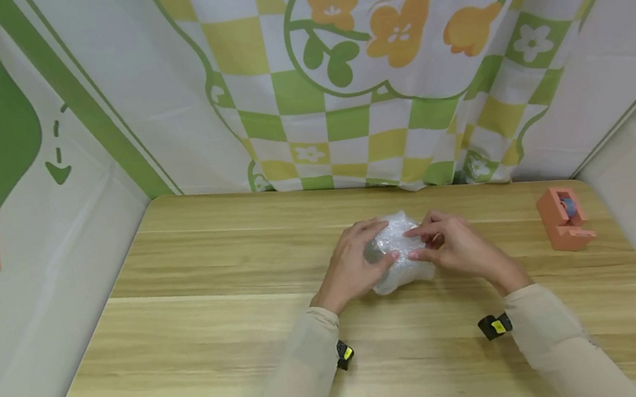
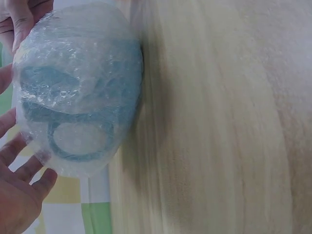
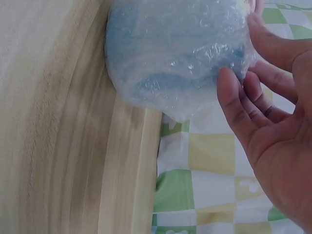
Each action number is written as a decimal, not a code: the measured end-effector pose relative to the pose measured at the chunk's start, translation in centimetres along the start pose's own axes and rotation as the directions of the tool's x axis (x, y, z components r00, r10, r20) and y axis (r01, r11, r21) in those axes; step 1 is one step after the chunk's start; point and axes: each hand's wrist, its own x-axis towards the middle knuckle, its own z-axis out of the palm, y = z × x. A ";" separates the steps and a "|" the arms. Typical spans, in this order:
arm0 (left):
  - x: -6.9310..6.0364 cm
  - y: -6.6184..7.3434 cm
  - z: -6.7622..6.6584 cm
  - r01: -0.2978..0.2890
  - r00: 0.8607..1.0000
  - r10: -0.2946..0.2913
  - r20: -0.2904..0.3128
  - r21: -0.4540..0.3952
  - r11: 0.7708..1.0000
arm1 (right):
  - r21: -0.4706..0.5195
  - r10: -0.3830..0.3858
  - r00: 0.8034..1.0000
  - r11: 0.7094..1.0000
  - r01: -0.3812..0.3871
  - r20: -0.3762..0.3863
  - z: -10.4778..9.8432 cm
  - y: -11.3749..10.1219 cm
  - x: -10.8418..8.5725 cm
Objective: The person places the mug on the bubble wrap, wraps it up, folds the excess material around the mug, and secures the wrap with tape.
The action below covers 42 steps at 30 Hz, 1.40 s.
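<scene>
A pale blue mug [image 2: 78,117], wrapped in clear bubble wrap [image 1: 405,275], stands on the wooden table. Through the plastic, the left wrist view shows a rounded loop like a handle. My left hand [image 1: 353,264] holds the bundle from the left, its fingers spread along the far side and its thumb on top. From the right, my right hand [image 1: 457,246] pinches at the wrap on top with thumb and fingertips. In the right wrist view, the right-hand fingers [image 3: 234,97] touch the edge of the plastic. Its exact grip there is partly hidden.
An orange tape dispenser [image 1: 559,223] with a blue roll stands at the table's right side. Behind the wooden table [image 1: 193,357] hangs a green and yellow checked curtain [image 1: 345,132]. Pale fabric walls rise at the left and right.
</scene>
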 end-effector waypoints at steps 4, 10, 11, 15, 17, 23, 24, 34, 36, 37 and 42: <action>0.0 -0.2 0.0 -0.014 1.000 0.014 0.001 0.027 1.000 | -0.022 0.014 1.000 1.000 -0.015 -0.022 0.3 -0.2 0.1; -0.1 -0.3 0.1 -0.028 1.000 0.027 0.016 0.097 0.995 | -0.036 0.028 0.999 0.999 -0.029 -0.042 0.7 -0.5 -0.3; -0.1 -0.3 0.1 -0.030 0.999 0.028 0.018 0.106 0.994 | -0.035 0.015 0.999 0.999 -0.017 -0.045 0.8 -0.5 -0.5; -0.1 -0.2 0.2 -0.034 0.999 0.032 0.017 0.120 0.992 | -0.002 0.006 0.998 1.000 -0.006 -0.055 0.2 -0.2 -1.5; -0.1 -0.2 0.2 -0.041 0.999 0.040 0.011 0.120 0.992 | 0.006 0.048 0.995 0.999 -0.047 -0.086 -0.8 0.4 -2.2; -0.1 -0.3 0.5 -0.065 0.998 0.066 -0.004 0.118 0.991 | -0.096 0.327 0.870 0.918 -0.385 -0.368 -6.2 5.2 -5.2; -0.1 -0.3 0.5 -0.067 0.998 0.068 -0.005 0.120 0.991 | -0.091 0.382 0.823 0.885 -0.457 -0.419 -7.1 6.3 -5.9; -0.2 -0.4 0.6 -0.062 0.998 0.064 -0.013 0.111 0.992 | -0.122 0.730 0.596 0.594 -0.795 -0.335 -12.6 12.4 -11.8; -0.2 -0.4 0.5 -0.063 0.998 0.066 -0.016 0.110 0.992 | -0.067 0.769 0.575 0.582 -0.811 -0.279 -12.9 12.7 -12.2; -0.2 -0.4 0.5 -0.063 0.998 0.065 -0.017 0.109 0.992 | -0.018 0.792 0.559 0.573 -0.819 -0.246 -13.0 12.8 -12.3; -0.2 -0.3 0.5 -0.059 0.998 0.061 -0.016 0.101 0.993 | 0.369 0.871 0.484 0.478 -0.797 -0.082 -13.5 13.6 -12.9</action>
